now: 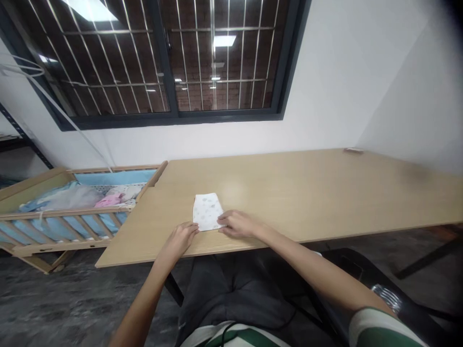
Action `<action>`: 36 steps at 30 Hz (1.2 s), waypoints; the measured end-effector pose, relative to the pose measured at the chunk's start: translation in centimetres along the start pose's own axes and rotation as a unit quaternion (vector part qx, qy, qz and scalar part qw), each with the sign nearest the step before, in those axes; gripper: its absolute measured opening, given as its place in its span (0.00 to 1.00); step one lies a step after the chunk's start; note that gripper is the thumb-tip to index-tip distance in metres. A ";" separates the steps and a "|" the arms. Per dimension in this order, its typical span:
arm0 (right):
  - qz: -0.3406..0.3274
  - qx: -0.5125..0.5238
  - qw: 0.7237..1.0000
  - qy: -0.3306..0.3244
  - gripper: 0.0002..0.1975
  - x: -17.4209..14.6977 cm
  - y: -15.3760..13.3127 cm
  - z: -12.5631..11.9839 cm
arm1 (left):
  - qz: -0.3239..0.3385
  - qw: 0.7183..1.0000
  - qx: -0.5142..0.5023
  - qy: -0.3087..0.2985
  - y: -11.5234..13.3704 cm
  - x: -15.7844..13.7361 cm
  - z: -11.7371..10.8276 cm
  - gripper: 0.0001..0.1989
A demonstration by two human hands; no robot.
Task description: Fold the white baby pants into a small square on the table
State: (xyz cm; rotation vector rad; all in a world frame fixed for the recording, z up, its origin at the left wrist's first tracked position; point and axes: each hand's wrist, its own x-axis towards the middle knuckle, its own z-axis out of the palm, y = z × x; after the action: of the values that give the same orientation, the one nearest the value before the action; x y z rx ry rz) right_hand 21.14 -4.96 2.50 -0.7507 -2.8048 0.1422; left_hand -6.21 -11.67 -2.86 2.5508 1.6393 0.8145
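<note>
A small piece of white cloth (207, 212) with a pale grey print lies flat on the wooden table (282, 188), close to the front edge. It looks folded into a rough square; whether it is a garment does not show. At its near left corner, my left hand (181, 238) has its fingers drawn together on the cloth's edge. My right hand (237, 224) grips the near right corner, its thumb and fingers closed there. The fingertips partly cover both corners.
Left of the table stands a wooden crib (83, 212) with blue lining and a pink cloth (108, 200) among other fabrics. A barred window (173, 58) is in the wall behind. A small flat object (353, 150) lies at the table's back right. A black chair (347, 270) is below right.
</note>
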 end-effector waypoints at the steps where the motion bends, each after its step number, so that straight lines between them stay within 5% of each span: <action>1: -0.013 -0.006 1.000 0.009 0.10 -0.3 0.1 0.3 | 0.000 1.000 0.001 0.000 -0.1 0.1 0.0 0.14; 9: 0.013 -0.106 0.994 0.039 0.11 -1.5 -2.0 1.2 | 0.014 1.000 -0.001 0.010 0.4 -0.7 -0.4 0.14; 14: 0.060 -0.045 0.995 0.064 0.08 -3.8 -4.4 0.8 | 0.062 0.995 -0.068 0.033 2.7 -3.8 -0.8 0.11; 19: 0.078 0.030 0.991 0.105 0.07 -5.2 -6.0 0.2 | 0.040 0.993 -0.098 0.043 4.6 -4.6 -1.8 0.10; 27: 0.131 0.179 0.956 0.191 0.09 -1.5 -3.2 -1.2 | -0.060 0.992 -0.045 0.099 3.4 1.8 -3.4 0.12; 36: 0.230 0.207 0.927 0.211 0.09 4.1 3.8 1.4 | -0.178 0.975 0.116 0.057 2.0 8.6 0.5 0.14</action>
State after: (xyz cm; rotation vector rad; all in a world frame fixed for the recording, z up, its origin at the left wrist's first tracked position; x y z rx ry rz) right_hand 19.20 0.31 1.42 -1.1493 -2.0571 0.5587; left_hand -1.51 -5.18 0.86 2.2648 2.2616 0.7877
